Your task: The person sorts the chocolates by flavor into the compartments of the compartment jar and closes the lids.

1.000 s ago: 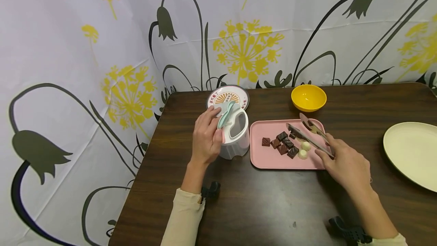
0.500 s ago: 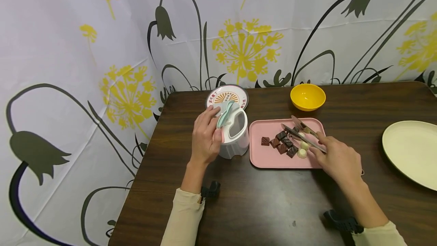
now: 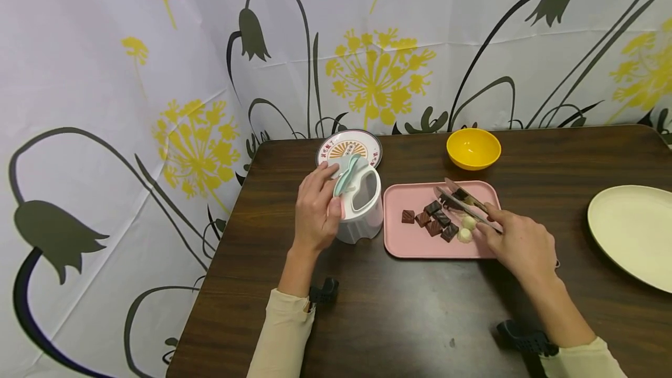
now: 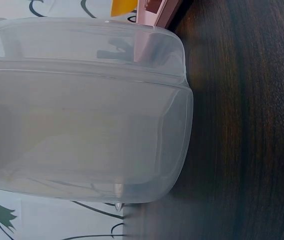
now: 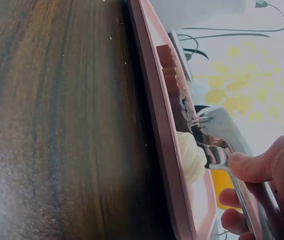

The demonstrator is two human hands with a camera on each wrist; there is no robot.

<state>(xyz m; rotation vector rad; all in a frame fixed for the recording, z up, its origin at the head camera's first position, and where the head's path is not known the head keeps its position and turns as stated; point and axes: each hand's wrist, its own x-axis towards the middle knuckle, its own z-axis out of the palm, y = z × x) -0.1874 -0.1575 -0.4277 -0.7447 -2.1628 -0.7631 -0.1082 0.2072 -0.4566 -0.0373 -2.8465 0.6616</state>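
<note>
My left hand [image 3: 317, 206] grips a translucent plastic canister [image 3: 362, 227] by its lid, which is white with a mint-green lever and a grey window. The canister stands upright at the left end of a pink tray [image 3: 409, 249]; its clear wall [image 4: 81, 125] fills the left wrist view. In my right hand [image 3: 525, 244] is a pair of metal tongs [image 3: 475, 214], one tip fork-shaped. Their tips are over the tray, and a dark chocolate [image 3: 459, 194] shows between the arms. Several dark square chocolates [image 3: 433, 228] and white chocolates [image 3: 464, 235] lie just left of and below the tips.
A yellow bowl [image 3: 473, 149] stands behind the tray. A small plate with a red and yellow design [image 3: 362, 140] is behind the canister. At the far right lies a large cream plate [image 3: 637, 238]. A floral cloth [image 3: 409, 10] hangs along the table's back edge.
My right hand has moved left with the tongs, whose tips came down among the chocolates and drew closer together around a dark one. My left hand and the canister stayed put.
</note>
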